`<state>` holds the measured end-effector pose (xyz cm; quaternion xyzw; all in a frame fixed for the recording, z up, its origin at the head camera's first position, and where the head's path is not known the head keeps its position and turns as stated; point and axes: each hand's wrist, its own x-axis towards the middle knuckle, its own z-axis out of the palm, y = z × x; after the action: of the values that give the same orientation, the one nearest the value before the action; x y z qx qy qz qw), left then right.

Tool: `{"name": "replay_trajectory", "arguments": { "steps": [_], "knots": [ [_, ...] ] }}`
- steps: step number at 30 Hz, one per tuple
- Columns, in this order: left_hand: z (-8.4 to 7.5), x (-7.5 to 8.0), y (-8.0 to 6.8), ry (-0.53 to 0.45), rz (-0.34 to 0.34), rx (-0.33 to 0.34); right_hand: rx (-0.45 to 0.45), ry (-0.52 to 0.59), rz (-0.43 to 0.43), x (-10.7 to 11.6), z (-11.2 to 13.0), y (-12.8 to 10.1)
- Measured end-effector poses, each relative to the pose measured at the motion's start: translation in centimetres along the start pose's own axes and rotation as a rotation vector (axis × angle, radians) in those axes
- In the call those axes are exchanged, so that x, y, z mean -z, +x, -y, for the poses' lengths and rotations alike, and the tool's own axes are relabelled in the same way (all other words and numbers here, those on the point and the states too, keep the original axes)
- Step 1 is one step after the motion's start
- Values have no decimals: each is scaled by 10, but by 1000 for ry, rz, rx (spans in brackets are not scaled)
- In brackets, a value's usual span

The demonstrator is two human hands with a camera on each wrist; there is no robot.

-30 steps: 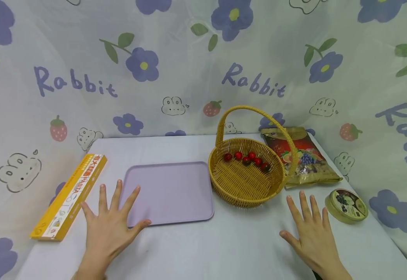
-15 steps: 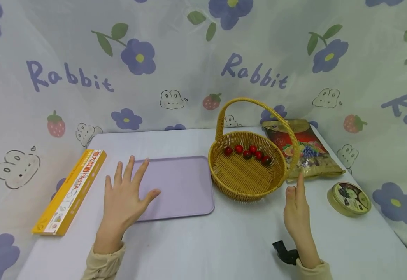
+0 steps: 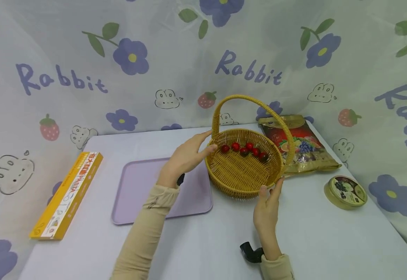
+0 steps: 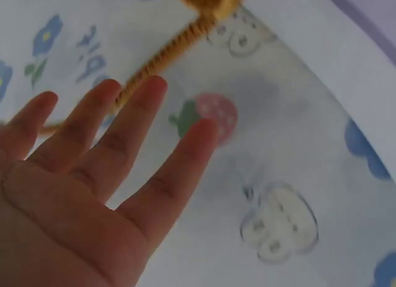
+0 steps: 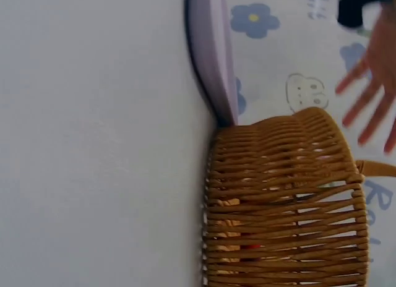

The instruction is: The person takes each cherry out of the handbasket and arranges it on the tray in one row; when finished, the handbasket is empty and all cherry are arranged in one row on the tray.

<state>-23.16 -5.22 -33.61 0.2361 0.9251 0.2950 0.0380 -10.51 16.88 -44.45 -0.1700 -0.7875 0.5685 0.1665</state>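
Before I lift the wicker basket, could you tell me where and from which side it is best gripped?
Probably by the arched handle, taken at its top from straight above. The wicker basket stands upright and its handle spans the rim, so it should hang level and keep the small red fruits inside. The left hand and right hand are at opposite sides of the rim.

Yellow wicker basket, lilac tray

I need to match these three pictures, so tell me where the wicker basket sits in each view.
Head: the wicker basket stands right of centre, between the left hand and the right hand.
Left wrist: only its handle shows, top centre, behind the fingers.
Right wrist: its woven wall fills the lower right.
Shared landmark: the purple tray, seen top right in the left wrist view and top centre in the right wrist view.
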Motion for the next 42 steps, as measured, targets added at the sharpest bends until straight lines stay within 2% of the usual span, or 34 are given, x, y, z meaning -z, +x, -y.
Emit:
{"name": "replay_trajectory", "arguments": {
  "steps": [3,7,10,14,21,28,32,36,42],
  "knots": [
    [-14,-15,36,-5,69,8,6,22,-21,-7,-5,-3],
    [-26,-34,71,38,156,47,5,52,-5,-18,-9,-7],
    [-29,-45,90,96,203,107,-3,41,8,-25,-11,-9],
    [-31,-56,106,156,243,174,1,13,-27,-32,-13,-9],
    [-37,-67,119,271,333,281,1,34,-54,-35,-14,-11],
    [-34,-80,127,305,362,313,-18,40,-52,-36,-14,-12],
    [-25,-89,126,302,313,300,-12,35,-50,-38,-13,-14],
    [-18,-97,125,309,232,287,-8,38,-42,-39,-12,-16],
    [-21,-98,127,277,159,244,-2,43,-58,-37,-16,-11]
  ]
}}
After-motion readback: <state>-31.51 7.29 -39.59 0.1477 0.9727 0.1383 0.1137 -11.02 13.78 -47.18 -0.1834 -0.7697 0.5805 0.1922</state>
